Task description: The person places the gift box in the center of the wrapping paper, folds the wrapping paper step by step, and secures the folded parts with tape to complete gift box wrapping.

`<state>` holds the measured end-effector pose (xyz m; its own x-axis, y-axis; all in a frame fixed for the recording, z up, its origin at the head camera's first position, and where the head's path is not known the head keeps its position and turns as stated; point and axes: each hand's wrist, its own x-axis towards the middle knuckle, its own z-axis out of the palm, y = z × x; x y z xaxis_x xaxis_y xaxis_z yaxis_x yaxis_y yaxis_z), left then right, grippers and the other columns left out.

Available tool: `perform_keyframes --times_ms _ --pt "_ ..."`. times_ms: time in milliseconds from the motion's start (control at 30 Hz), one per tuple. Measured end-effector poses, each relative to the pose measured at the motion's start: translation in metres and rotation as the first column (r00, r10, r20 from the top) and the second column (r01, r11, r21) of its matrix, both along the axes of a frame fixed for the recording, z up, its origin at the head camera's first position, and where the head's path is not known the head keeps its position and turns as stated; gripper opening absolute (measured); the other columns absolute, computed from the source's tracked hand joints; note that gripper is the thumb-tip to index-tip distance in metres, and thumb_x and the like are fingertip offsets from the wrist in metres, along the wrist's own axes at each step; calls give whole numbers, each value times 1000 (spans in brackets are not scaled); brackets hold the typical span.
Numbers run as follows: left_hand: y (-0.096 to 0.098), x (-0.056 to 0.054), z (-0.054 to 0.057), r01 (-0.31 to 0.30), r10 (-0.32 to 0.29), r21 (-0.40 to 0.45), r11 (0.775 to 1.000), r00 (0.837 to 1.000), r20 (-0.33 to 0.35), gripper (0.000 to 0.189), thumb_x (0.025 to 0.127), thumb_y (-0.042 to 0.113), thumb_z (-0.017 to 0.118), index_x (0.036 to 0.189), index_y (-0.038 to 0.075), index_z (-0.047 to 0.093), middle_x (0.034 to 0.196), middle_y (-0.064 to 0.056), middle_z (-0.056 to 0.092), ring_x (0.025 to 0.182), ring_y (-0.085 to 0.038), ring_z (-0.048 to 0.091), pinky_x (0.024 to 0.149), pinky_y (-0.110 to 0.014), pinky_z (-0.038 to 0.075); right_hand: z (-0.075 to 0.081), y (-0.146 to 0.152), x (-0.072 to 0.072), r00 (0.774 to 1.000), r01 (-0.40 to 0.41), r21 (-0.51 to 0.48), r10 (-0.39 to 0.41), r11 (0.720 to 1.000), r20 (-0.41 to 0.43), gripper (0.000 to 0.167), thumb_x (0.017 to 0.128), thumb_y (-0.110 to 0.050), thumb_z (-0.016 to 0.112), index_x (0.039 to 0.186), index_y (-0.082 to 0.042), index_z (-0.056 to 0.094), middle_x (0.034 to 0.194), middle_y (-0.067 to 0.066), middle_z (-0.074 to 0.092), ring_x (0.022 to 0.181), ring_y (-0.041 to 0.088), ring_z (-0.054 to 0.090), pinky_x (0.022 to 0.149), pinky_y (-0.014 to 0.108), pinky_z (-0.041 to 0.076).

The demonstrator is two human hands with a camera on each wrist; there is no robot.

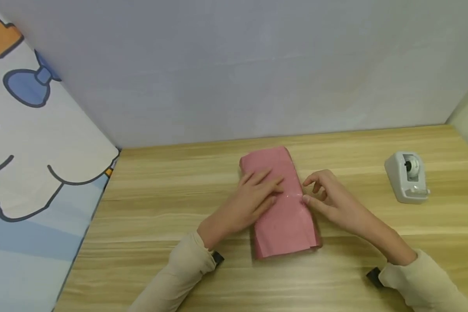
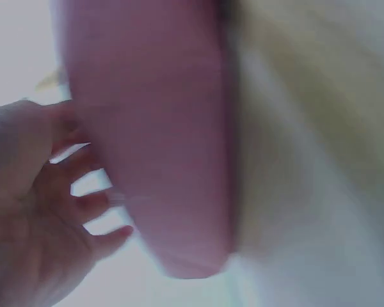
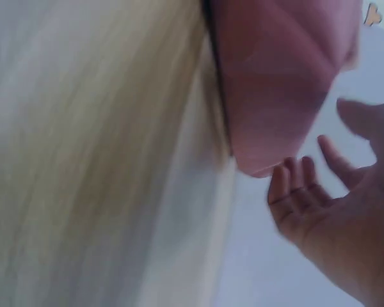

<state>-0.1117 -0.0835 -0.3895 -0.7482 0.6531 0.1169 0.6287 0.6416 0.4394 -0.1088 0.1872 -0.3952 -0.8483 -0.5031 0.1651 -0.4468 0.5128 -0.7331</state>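
Note:
A package wrapped in pink paper point(image 1: 284, 229) lies lengthwise on the table, its near end showing folded paper edges. Across its upper face rests my left hand point(image 1: 243, 201), fingers spread and fairly straight; in the left wrist view those fingers point(image 2: 93, 204) reach over the side of the pink paper. My right hand point(image 1: 333, 201) is at the package's right edge, thumb tip right by a shiny spot like clear tape point(image 1: 294, 196). Seen from the right wrist, the thumb and loosely bent fingers point(image 3: 297, 188) stand apart, with nothing between them.
A white tape dispenser point(image 1: 407, 177) with a roll in it stands on the wood-grain table point(image 1: 160, 195) at the right. Behind the table rises a plain grey wall point(image 1: 257, 73). A cartoon-printed panel point(image 1: 43, 143) borders the left side.

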Motion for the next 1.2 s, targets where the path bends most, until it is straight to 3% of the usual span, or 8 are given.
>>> perform_keyframes --times_ms 67,133,233,400,533,800,1000,1200 --pt "-1 6 8 -3 3 -69 998 1000 4 46 109 36 53 152 19 53 161 1 51 161 -30 26 131 -59 16 2 -4 7 987 -27 24 31 999 -159 35 93 -11 78 122 -8 58 116 9 59 97 20 55 80 29 51" --pt "-2 11 14 1 0 -128 992 1000 6 55 107 43 57 155 19 50 165 1 44 161 -31 26 130 -60 17 3 -8 10 958 -51 69 69 996 -279 38 87 -14 83 118 -11 61 116 4 62 102 19 56 85 34 51" --pt "-3 17 14 11 -11 -167 986 1000 2 68 103 49 60 161 20 40 166 3 40 162 -30 22 130 -61 17 2 -13 11 917 -72 153 126 986 -377 39 82 -21 88 111 -12 64 116 1 63 106 19 58 90 40 52" --pt "-6 18 7 8 -15 -137 991 999 -49 72 101 49 63 162 20 38 165 4 41 162 -30 23 130 -59 17 -6 -18 10 905 -67 199 144 978 -401 40 80 -18 91 107 -12 62 110 0 59 93 9 55 79 33 53" --pt "-6 18 4 4 -17 -144 990 995 -94 73 99 49 67 160 19 41 164 4 43 161 -30 27 129 -60 20 -7 -22 10 901 -49 198 129 979 -414 42 77 -11 92 106 -12 61 108 -1 59 90 9 57 78 33 54" --pt "-3 19 0 -4 -19 -157 988 989 -145 78 92 44 77 158 18 45 162 0 47 158 -33 33 126 -63 25 -7 -34 14 925 20 277 87 961 -369 48 74 -11 94 104 -12 57 106 1 58 95 19 59 82 39 54" --pt "1 23 0 -34 -9 -225 974 983 -186 89 86 40 83 161 19 41 164 2 45 157 -32 35 126 -60 30 -6 -42 19 930 98 397 58 913 -363 49 76 -16 93 106 -10 54 104 3 55 91 23 57 78 40 52" --pt "9 30 -1 -72 -17 -330 941 966 -259 93 88 38 82 163 12 35 167 -2 41 156 -35 36 125 -58 32 -7 -50 26 895 189 526 75 829 -440 59 76 -28 92 114 -4 54 103 8 52 87 28 57 72 37 51"
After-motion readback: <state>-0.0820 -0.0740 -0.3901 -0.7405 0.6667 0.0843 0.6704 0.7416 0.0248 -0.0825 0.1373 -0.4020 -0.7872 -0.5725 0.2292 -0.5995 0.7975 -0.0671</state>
